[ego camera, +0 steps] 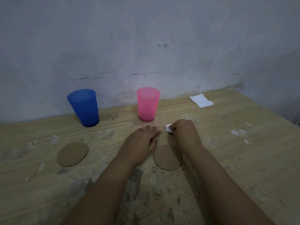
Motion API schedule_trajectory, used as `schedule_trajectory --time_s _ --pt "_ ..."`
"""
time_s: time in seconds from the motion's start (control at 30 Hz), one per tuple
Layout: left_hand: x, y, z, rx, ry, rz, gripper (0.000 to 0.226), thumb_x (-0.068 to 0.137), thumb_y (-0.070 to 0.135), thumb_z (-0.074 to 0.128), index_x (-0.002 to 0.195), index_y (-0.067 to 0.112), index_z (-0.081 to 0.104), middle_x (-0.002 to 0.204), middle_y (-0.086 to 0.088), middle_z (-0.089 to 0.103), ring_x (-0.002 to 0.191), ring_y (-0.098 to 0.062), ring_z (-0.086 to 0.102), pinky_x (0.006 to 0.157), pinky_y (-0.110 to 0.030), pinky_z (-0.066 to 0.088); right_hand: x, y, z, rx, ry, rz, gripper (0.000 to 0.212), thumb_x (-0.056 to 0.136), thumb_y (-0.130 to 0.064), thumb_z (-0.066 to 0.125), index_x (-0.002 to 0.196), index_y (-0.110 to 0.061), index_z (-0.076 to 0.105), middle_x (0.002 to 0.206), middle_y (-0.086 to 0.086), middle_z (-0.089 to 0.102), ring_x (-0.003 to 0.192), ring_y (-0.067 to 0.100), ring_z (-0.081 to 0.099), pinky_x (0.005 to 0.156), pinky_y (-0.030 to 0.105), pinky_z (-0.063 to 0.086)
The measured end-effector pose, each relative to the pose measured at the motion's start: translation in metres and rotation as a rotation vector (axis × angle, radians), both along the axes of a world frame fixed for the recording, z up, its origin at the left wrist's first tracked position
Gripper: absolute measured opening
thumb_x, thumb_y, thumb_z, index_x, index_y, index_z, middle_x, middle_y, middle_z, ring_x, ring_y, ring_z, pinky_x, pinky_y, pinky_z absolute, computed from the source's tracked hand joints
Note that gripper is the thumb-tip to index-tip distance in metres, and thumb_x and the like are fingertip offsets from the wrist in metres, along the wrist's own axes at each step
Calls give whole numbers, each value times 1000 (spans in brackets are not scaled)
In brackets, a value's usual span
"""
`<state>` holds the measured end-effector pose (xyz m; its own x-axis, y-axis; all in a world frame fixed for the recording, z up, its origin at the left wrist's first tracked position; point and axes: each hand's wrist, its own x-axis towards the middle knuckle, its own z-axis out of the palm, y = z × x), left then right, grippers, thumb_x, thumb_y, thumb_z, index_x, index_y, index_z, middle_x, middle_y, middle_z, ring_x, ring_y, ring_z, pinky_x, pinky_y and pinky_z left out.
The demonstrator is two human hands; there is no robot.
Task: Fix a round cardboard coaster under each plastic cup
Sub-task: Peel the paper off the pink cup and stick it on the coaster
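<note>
Cups stand upright at the back of the worn wooden table [243,159], translucent blue cup [84,108] left, pink cup [148,104] centre, neither on a coaster. Two plain brown cardboard rounds lie flat nearer: left coaster [72,153] alone, right coaster [167,157] between the wrists. Left hand [140,143] rests flat, fingers relaxed; right hand [184,133] pinches a small white scrap [168,128] (tape or paper, hard to tell).

Both forearms stretched forward, side by side. Left hand [142,140] palm down, fingers straight and flat. Right hand [183,132] curled, pinching something small and white.
</note>
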<state>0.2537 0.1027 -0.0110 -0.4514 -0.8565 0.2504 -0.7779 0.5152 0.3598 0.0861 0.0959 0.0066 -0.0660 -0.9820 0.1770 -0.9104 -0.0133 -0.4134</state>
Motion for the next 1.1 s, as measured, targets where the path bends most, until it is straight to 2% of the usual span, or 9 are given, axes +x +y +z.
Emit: schedule_trajectory --time_s 0.13,0.3,0.43,0.53,0.6,0.73,0.87,0.93,1.1 --pt "-2 -3 -2 35 13 -16 41 99 26 39 139 27 44 151 7 34 141 -10 25 113 -21 11 -17 3 2 56 -4 62 22 88 -6 52 97 -12 70 96 10 67 92 27 62 66 20 39" --pt "-2 -7 0 35 54 -10 39 97 25 44 135 26 50 148 5 40 137 -12 33 113 -28 23 -31 -4 -1 2 12 -29 22 87 -5 51 98 -10 69 95 12 66 91 28 62 60 19 38" --pt "-3 -9 -4 43 45 -22 39 96 25 45 134 26 51 148 4 40 139 -13 32 114 -32 25 -16 -8 1 -63 40 133 22 85 -6 54 97 -6 72 98 18 69 93 33 63 77 31 48" --pt "-3 -9 -5 44 49 -20 39 96 25 45 134 26 51 148 5 40 138 -12 31 113 -28 24 -24 9 10 -102 53 399 25 73 -7 54 84 3 74 89 25 71 83 37 68 76 45 53" --pt "-3 -9 -5 45 63 -10 39 96 26 46 134 28 51 147 7 41 138 -10 31 111 -26 24 -39 9 12 -57 119 390 21 74 -3 61 89 5 73 96 27 70 89 38 67 80 46 52" --pt "-3 -6 -2 59 82 -5 38 95 25 47 133 28 52 147 7 41 138 -9 32 111 -28 27 -36 -6 3 -61 192 204 24 85 -3 54 100 9 68 107 31 64 101 40 61 89 41 44" --pt "-4 -3 2 59 86 4 38 95 24 48 132 27 53 146 6 43 137 -9 34 109 -26 27 -24 8 -2 -132 20 365 35 73 -6 45 92 1 73 99 21 71 92 31 66 83 17 39" --pt "-4 -3 2 68 97 11 38 95 25 48 132 27 53 146 7 43 137 -8 34 109 -25 26 -36 15 3 -111 52 412 31 69 1 50 89 1 74 97 19 72 89 31 68 77 7 30" --pt "-3 -4 1 76 120 12 37 94 24 50 131 28 55 145 8 44 136 -6 34 112 -26 26 -48 7 5 -113 160 324 25 78 8 56 101 7 69 111 24 66 103 35 62 84 21 34"
